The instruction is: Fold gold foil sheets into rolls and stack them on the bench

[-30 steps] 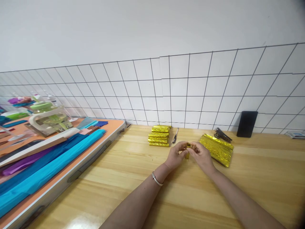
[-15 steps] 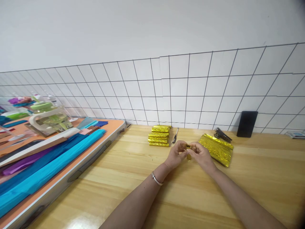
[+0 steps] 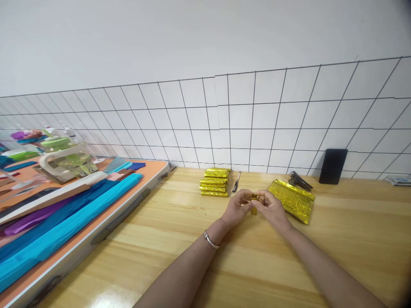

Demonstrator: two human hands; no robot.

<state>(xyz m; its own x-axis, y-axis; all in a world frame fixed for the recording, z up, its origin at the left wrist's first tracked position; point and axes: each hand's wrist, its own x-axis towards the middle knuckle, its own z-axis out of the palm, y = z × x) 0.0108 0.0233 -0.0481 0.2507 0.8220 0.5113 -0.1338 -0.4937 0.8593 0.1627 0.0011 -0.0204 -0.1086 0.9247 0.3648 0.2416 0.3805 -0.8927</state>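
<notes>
Centre of frame: a small gold foil piece (image 3: pixel 254 203) is pinched just above the bench (image 3: pixel 180 239).
Left hand (image 3: pixel 236 208): grip closed on the piece's left side.
Right hand (image 3: pixel 272 209): grip closed on its right side.
Upper centre: a stack of gold bars (image 3: pixel 214 182) and a pen (image 3: pixel 236 182) are seen.
Right of centre: gold foil sheets (image 3: pixel 293 200) are laid flat.

Left arm: bare forearm runs up from the bottom edge toward the middle, angled to the right.
Left wrist: a thin silver bangle (image 3: pixel 210 240) sits round it.
Left hand (image 3: pixel 236 208): palm turned inward, fingers curled, thumb and fingertips pinched together at the meeting point.
Right arm: bare forearm comes in from the lower right corner, angled to the left.
Right hand (image 3: pixel 272 208): back of hand up, fingers bent, tips pinched against those of the left.
Both hands: touching at the fingertips, held low over the tabletop, wrists apart.
</notes>
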